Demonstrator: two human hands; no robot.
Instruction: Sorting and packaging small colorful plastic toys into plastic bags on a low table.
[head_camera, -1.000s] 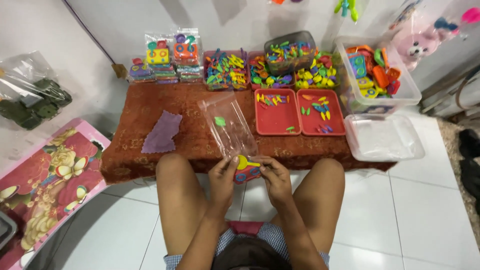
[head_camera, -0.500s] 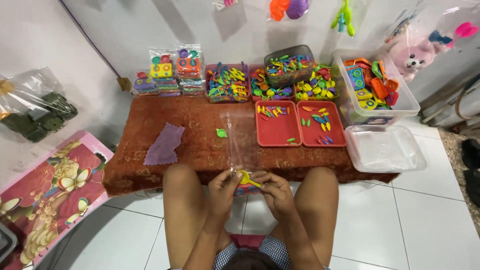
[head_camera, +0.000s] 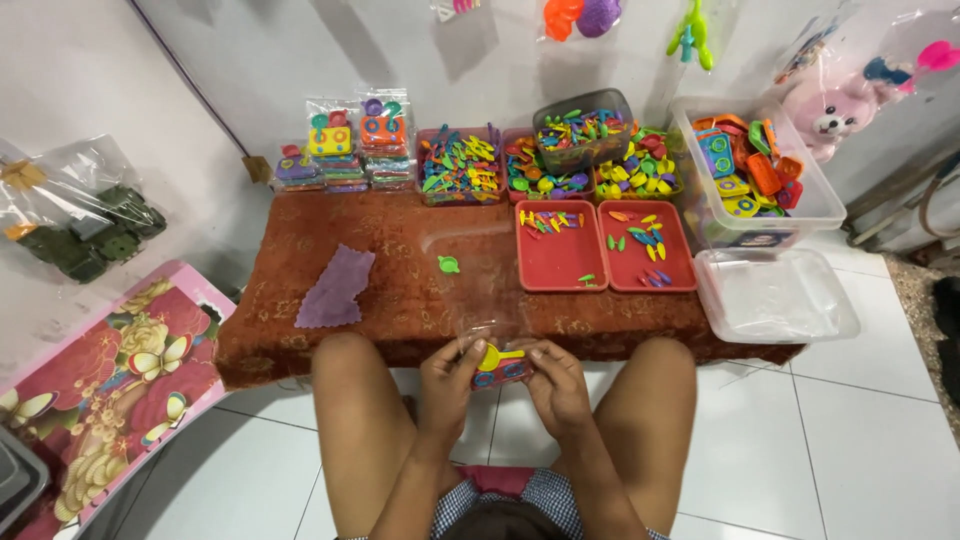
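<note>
The thin clear plastic bag (head_camera: 487, 300) is held just in front of the brown desk (head_camera: 400, 270); its bottom is pinched by the left hand (head_camera: 448, 382) and the right hand (head_camera: 555, 385), with small bright toys (head_camera: 497, 365) inside; it looks light, floppy and slippery, so the edges are best gripped.

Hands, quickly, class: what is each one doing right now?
Left hand: closed on the clear plastic bag.
Right hand: closed on the bag's lower end, by the yellow toy spoon.

Single head view: looks steeply down from above seated person, faces table (head_camera: 400, 290) near edge, wall beyond; mid-range.
</note>
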